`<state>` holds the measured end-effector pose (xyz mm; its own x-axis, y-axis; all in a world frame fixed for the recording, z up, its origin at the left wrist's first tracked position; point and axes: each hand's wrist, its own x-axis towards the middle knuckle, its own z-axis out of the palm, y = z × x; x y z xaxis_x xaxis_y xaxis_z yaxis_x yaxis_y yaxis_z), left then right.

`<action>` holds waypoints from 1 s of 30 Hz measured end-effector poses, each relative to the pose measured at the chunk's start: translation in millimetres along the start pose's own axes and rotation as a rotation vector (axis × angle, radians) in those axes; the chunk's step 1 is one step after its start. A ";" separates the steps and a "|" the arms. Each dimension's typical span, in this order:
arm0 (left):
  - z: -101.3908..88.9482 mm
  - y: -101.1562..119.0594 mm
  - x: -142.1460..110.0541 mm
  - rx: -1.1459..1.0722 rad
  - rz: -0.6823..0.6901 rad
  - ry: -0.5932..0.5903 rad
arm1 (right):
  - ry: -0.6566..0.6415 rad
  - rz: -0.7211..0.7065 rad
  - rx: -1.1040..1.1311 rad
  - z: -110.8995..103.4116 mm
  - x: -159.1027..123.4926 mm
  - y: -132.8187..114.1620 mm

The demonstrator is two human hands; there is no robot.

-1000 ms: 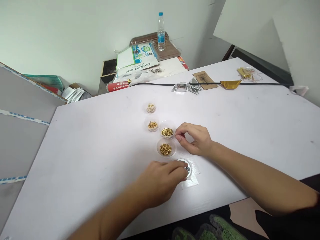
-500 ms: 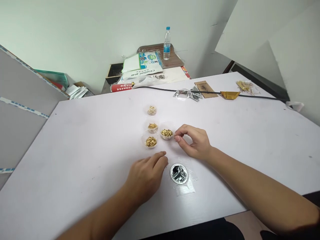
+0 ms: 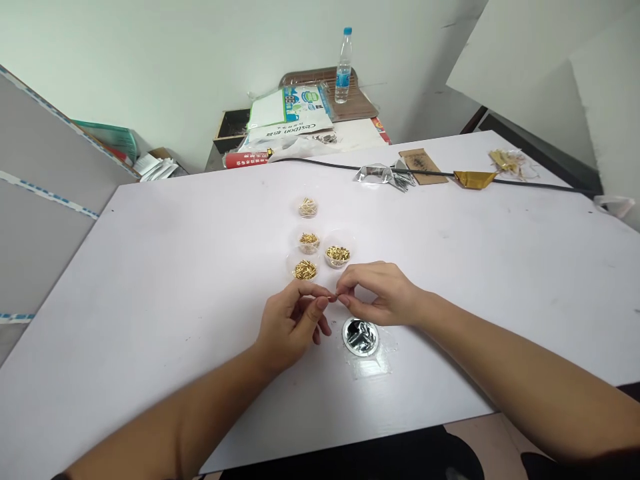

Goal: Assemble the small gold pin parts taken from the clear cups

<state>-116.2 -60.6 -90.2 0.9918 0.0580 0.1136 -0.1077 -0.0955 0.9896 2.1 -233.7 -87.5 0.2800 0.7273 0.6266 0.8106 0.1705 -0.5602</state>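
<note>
lettering on view, one brand legible
white sheet (image 3: pixel 293 131): "cestbon" in dark print, chinese characters alongside. red item (image 3: pixel 247 160): white chinese characters, too small for me to read with certainty from where i stand. blue-and-green packet (image 3: pixel 306 100) and blue bottle label (image 3: pixel 343 80): printed, wording illegible to me.

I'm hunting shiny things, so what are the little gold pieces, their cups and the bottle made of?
Gold pieces: probably polished metal, maybe brass; they're yellow with bright glints. Cups: likely smooth, clear plastic; their thin walls are see-through. Bottle: probably clear, glossy plastic; its sides are see-through.
</note>
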 end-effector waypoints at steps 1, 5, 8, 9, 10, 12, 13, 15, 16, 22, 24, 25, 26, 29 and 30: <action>0.5 0.1 0.0 -0.012 0.038 0.001 | -0.007 -0.006 -0.002 0.3 -0.2 0.3; 1.3 1.7 0.1 -0.017 0.142 -0.007 | -0.003 -0.017 -0.010 -0.3 -0.5 0.7; 0.7 2.3 0.5 -0.020 0.129 -0.011 | 0.010 -0.014 -0.008 -0.8 -0.2 0.7; 0.4 2.1 0.7 -0.026 0.122 -0.014 | 0.014 -0.011 -0.005 -0.9 -0.2 0.7; -0.1 1.7 0.9 -0.034 0.116 -0.016 | 0.015 -0.008 -0.001 -0.9 -0.3 0.8; -1.1 0.3 1.3 -0.058 0.091 -0.025 | 0.012 0.000 0.001 -0.7 -0.6 1.2; -1.7 -0.5 1.4 -0.071 0.077 -0.033 | 0.008 0.002 0.001 -0.6 -0.9 1.4; -2.8 -2.4 1.7 -0.085 0.063 -0.054 | 0.003 0.006 -0.001 -0.2 -1.4 1.7; -3.4 -3.3 1.9 -0.085 0.067 -0.066 | 0.002 0.006 -0.002 0.0 -1.5 1.7; -4.9 -5.1 2.3 -0.027 0.085 -0.104 | 0.001 0.006 -0.026 0.3 -0.8 0.1; -4.6 -4.0 2.5 -0.015 0.061 -0.098 | 0.000 0.003 -0.032 0.4 -0.6 -0.3; -4.3 -3.3 2.7 -0.015 0.056 -0.092 | 0.000 0.000 -0.032 0.4 -0.7 -0.5; -4.1 -2.6 2.8 -0.014 0.058 -0.086 | -0.002 -0.002 -0.030 0.5 -0.8 -0.6; -3.7 -1.7 3.0 -0.006 0.087 -0.060 | -0.012 -0.004 -0.025 0.5 -1.2 -1.3; -3.7 -1.8 3.0 -0.002 0.094 -0.053 | -0.016 -0.003 -0.028 0.5 -1.2 -1.6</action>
<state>-113.3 -56.5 -91.3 0.9795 -0.0041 0.2013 -0.2007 -0.0963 0.9749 0.2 -234.5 -87.6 0.2690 0.7376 0.6194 0.8258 0.1544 -0.5424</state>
